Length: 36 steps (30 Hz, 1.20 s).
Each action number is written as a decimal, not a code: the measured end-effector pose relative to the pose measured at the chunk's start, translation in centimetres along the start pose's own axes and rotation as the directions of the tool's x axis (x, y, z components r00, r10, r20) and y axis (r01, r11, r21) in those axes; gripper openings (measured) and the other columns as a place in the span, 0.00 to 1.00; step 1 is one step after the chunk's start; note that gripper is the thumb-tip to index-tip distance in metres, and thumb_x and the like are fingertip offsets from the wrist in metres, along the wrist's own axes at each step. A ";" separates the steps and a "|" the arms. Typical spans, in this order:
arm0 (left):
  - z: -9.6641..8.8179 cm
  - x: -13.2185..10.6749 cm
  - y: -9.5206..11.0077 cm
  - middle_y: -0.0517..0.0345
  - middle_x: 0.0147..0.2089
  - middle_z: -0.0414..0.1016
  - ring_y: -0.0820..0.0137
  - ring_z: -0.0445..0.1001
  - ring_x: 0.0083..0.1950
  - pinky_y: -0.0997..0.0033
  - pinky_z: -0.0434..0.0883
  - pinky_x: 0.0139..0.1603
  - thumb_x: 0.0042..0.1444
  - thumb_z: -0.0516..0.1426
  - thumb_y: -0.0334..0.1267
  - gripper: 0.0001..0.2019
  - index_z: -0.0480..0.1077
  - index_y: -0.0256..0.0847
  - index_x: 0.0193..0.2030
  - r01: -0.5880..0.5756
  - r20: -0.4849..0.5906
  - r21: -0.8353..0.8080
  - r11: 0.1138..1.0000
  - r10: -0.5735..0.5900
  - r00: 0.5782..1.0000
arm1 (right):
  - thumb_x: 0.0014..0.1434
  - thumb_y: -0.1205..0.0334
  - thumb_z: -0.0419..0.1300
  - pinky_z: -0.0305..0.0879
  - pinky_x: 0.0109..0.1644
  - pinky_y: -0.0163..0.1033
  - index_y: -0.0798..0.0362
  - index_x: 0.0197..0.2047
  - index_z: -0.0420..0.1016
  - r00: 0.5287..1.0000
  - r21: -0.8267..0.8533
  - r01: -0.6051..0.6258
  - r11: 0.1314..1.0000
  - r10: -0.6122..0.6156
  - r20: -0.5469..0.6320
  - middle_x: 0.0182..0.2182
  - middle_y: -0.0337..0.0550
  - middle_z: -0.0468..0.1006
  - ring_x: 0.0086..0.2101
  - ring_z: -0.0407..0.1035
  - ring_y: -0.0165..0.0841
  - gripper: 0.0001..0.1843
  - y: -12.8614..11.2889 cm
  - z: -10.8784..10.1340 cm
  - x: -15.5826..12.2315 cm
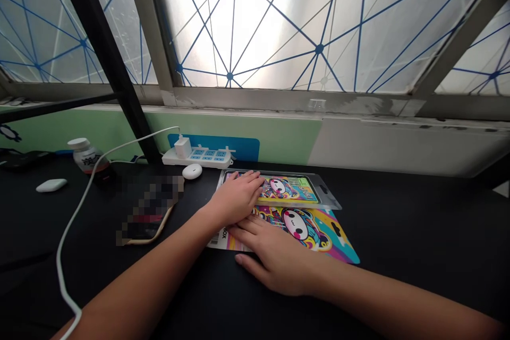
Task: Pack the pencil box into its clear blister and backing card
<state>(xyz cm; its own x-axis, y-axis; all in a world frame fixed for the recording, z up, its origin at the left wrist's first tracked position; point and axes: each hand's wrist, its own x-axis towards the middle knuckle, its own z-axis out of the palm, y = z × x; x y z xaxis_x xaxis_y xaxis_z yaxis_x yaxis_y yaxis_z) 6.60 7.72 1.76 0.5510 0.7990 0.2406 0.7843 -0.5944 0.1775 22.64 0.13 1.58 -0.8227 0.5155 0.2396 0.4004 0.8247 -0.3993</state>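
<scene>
My left hand (238,196) lies flat on a clear plastic blister pack (327,194) with a colourful cartoon picture inside. Nearer to me, a bright printed backing card (314,228) with a white cartoon face and a hang hole rests on the black table, partly under the blister pack's near edge. Across the left part of this card, my right hand (274,255) is spread palm down, its thumb on the table. The fingers of both hands are stretched out, and the hands come close together at the card's left side. Each hand hides part of the print.
Left of the card lie a phone (153,210), partly pixelated, and a round white case (192,171). A power strip (207,158) with a plugged-in charger stands by the wall. A white cable (66,239) loops past a bottle (85,155) and a white oval object (51,185).
</scene>
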 end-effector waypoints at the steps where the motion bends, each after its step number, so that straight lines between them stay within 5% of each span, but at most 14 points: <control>1: 0.0 0.0 0.0 0.49 0.71 0.63 0.58 0.59 0.73 0.46 0.56 0.70 0.73 0.41 0.42 0.22 0.63 0.42 0.68 -0.001 -0.004 -0.003 1.000 0.001 1.000 | 0.69 0.61 0.51 0.65 0.59 0.43 0.54 0.53 0.75 0.998 -0.024 0.035 0.999 -0.037 -0.052 0.51 0.50 0.78 0.52 0.70 0.39 0.16 0.1 -0.1 -0.1; 4: -0.1 -0.1 -0.1 0.49 0.71 0.63 0.58 0.59 0.73 0.46 0.56 0.69 0.73 0.41 0.42 0.22 0.63 0.42 0.68 -0.005 -0.011 -0.010 1.000 0.005 1.000 | 0.68 0.62 0.48 0.67 0.45 0.42 0.53 0.36 0.76 0.972 -0.151 0.043 0.988 -0.077 -0.223 0.33 0.47 0.79 0.36 0.71 0.37 0.16 1.4 -1.6 -0.2; 7: -0.2 -0.2 0.0 0.50 0.71 0.63 0.58 0.59 0.73 0.47 0.56 0.70 0.73 0.41 0.42 0.22 0.63 0.43 0.68 -0.009 -0.015 -0.012 1.000 0.009 1.000 | 0.69 0.56 0.48 0.66 0.45 0.45 0.53 0.36 0.76 0.940 -0.270 -0.257 0.928 0.175 -0.294 0.35 0.50 0.78 0.39 0.71 0.40 0.18 4.6 -4.9 -0.3; 9: -0.3 -0.1 0.0 0.51 0.71 0.64 0.59 0.59 0.72 0.47 0.56 0.70 0.73 0.41 0.42 0.22 0.64 0.43 0.67 -0.009 -0.017 -0.009 1.000 0.009 1.000 | 0.67 0.53 0.51 0.67 0.47 0.46 0.53 0.43 0.78 0.898 -0.283 -0.432 0.856 0.380 -0.222 0.41 0.52 0.78 0.43 0.72 0.44 0.17 7.4 -7.5 -0.7; 15: -0.3 -0.1 0.1 0.52 0.70 0.65 0.59 0.61 0.72 0.42 0.52 0.71 0.73 0.42 0.44 0.21 0.64 0.45 0.67 0.010 -0.034 0.013 1.000 -0.009 0.999 | 0.51 0.34 0.64 0.72 0.43 0.42 0.53 0.53 0.78 0.862 -0.211 -0.487 0.848 0.505 0.042 0.44 0.51 0.78 0.42 0.75 0.44 0.36 12.8 -12.1 -2.5; 19: -0.4 -0.1 0.3 0.52 0.68 0.68 0.57 0.62 0.71 0.39 0.49 0.71 0.72 0.44 0.44 0.21 0.64 0.44 0.66 0.032 -0.063 -0.008 0.999 -0.032 0.997 | 0.51 0.30 0.62 0.71 0.48 0.42 0.53 0.57 0.75 0.843 -0.190 -0.498 0.846 0.524 0.120 0.49 0.53 0.76 0.47 0.73 0.46 0.41 13.1 -12.2 -2.8; 24: -0.8 -0.2 0.4 0.50 0.65 0.71 0.56 0.66 0.67 0.36 0.46 0.71 0.70 0.49 0.45 0.22 0.63 0.43 0.67 0.085 -0.123 -0.048 0.995 -0.090 0.988 | 0.49 0.32 0.64 0.71 0.46 0.43 0.51 0.53 0.77 0.846 -0.199 -0.505 0.840 0.527 0.076 0.46 0.52 0.74 0.45 0.73 0.46 0.37 13.5 -11.6 -2.5; 31: -1.8 -0.5 -1.1 0.47 0.63 0.73 0.52 0.67 0.66 0.33 0.50 0.69 0.68 0.53 0.51 0.25 0.64 0.42 0.66 0.118 -0.186 -0.048 0.992 -0.124 0.975 | 0.43 0.41 0.73 0.67 0.55 0.52 0.50 0.47 0.76 0.872 -0.254 -0.489 0.834 0.466 -0.150 0.49 0.54 0.72 0.52 0.67 0.52 0.32 12.5 -10.8 -3.2; 36: -2.4 -0.4 -3.1 0.47 0.57 0.78 0.52 0.74 0.59 0.40 0.60 0.66 0.59 0.64 0.50 0.27 0.68 0.42 0.62 0.037 -0.290 -0.041 0.998 -0.048 0.956 | 0.51 0.48 0.70 0.58 0.61 0.63 0.48 0.47 0.70 0.879 -0.304 -0.437 0.846 0.332 -0.342 0.49 0.50 0.76 0.52 0.70 0.52 0.24 11.3 -9.1 -4.6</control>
<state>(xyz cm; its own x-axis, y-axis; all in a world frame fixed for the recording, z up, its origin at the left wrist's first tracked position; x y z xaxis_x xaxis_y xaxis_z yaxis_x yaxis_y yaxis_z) 3.28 9.04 3.36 0.4066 0.7657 0.4984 0.7918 -0.5675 0.2257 34.57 9.21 3.99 -0.4525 0.8063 0.3810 0.8213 0.5433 -0.1742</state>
